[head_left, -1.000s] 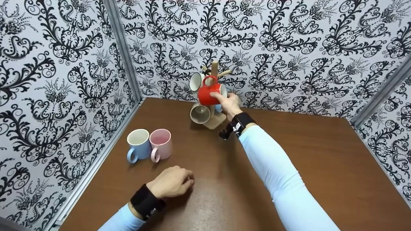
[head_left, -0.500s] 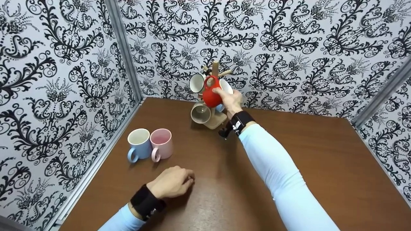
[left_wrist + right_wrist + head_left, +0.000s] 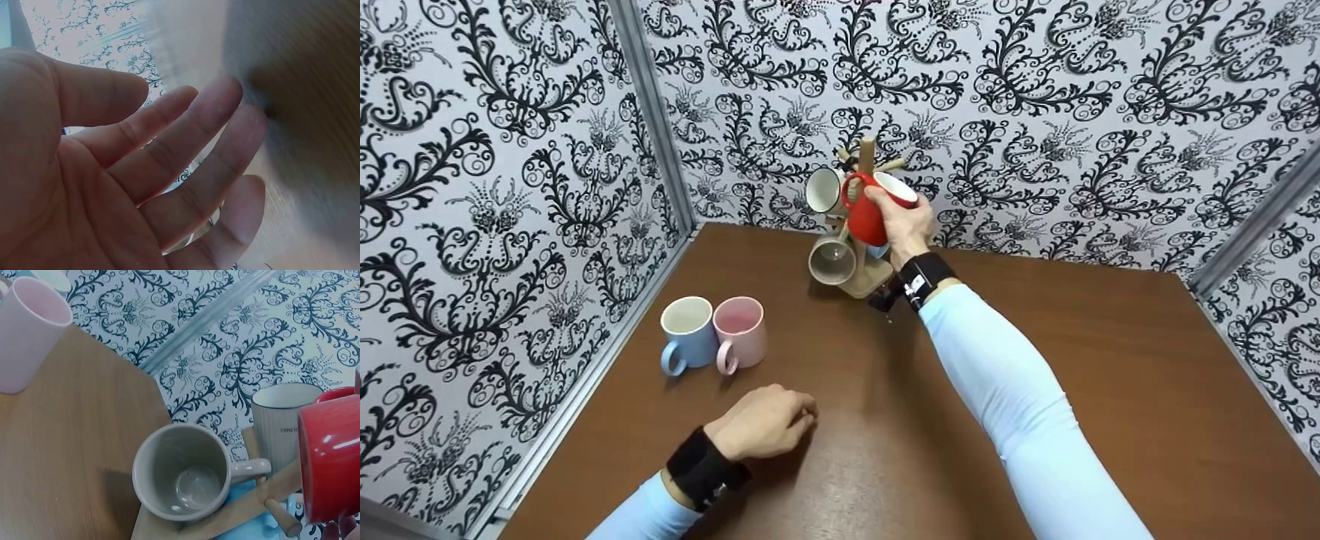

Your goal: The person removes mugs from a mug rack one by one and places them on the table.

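Note:
My right hand [image 3: 909, 225] grips a red mug [image 3: 866, 219] with a white inside, held tilted in front of the wooden mug tree [image 3: 867, 154]. The mug's handle faces left, right by the post, and its mouth points up and to the right. On the tree hang a white mug with a dark rim [image 3: 823, 190] and, lower, a beige mug [image 3: 181, 472]. Part of a light blue mug [image 3: 247, 529] shows behind the post in the right wrist view. My left hand [image 3: 765, 422] rests on the table, fingers loosely bent and holding nothing.
A blue mug [image 3: 692, 341] and a pink mug [image 3: 741, 334] stand side by side on the brown table [image 3: 1072, 337], at the left. Patterned wall panels [image 3: 1035, 112] with grey metal posts enclose the back and sides.
The red mug has turned from lying nearly sideways to mouth-up at a tilt, shifting slightly right, and its handle has swung down beside the post. My left hand stays where it was.

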`<act>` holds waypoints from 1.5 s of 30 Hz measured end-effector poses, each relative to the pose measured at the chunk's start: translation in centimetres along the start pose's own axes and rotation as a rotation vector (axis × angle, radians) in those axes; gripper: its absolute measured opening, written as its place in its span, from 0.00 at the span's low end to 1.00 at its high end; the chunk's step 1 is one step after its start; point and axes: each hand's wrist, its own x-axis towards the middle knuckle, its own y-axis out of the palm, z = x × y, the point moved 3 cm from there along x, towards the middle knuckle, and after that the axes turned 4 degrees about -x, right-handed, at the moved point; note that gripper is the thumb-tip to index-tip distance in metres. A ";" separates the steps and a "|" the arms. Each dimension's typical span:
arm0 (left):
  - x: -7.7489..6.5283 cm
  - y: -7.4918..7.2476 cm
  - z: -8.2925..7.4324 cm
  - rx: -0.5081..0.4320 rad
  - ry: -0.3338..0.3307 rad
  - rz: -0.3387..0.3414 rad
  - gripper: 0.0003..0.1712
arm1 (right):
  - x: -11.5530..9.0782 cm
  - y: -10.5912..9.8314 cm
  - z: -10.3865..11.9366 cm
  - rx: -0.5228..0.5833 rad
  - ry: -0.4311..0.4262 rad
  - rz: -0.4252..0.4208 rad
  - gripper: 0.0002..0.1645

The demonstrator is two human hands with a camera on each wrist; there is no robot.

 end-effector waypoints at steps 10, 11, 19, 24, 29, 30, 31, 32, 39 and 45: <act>0.2 0.2 -0.1 0.002 -0.001 0.013 0.07 | 0.2 0.1 0.6 0.063 -0.019 -0.015 0.44; 0.2 0.3 -0.1 0.000 -0.002 0.013 0.07 | 0.3 0.0 0.6 0.069 -0.014 -0.016 0.44; 0.2 0.5 -0.1 -0.001 0.006 0.012 0.06 | 0.5 0.7 1.0 0.129 -0.049 -0.013 0.34; 0.2 0.4 -0.1 0.000 0.005 0.020 0.06 | 0.7 0.7 1.5 0.142 -0.074 -0.011 0.30; 0.2 0.5 -0.1 0.006 0.006 0.028 0.07 | 0.6 0.6 1.9 0.139 -0.076 0.013 0.28; 0.3 0.5 -0.1 0.006 0.008 0.028 0.07 | 0.6 0.6 2.0 0.139 -0.074 0.017 0.27; 0.3 0.5 -0.1 0.005 0.011 0.027 0.06 | 0.5 0.6 2.0 0.145 -0.075 0.024 0.27; 0.3 0.5 -0.1 0.006 0.010 0.028 0.07 | 0.4 0.7 2.1 0.149 -0.076 0.031 0.27; 0.6 0.7 -0.2 -0.008 0.013 0.043 0.05 | -0.2 0.5 2.8 0.180 -0.098 0.059 0.26; 0.9 0.8 -0.2 -0.021 0.017 0.054 0.04 | -0.7 0.4 3.3 0.211 -0.123 0.096 0.26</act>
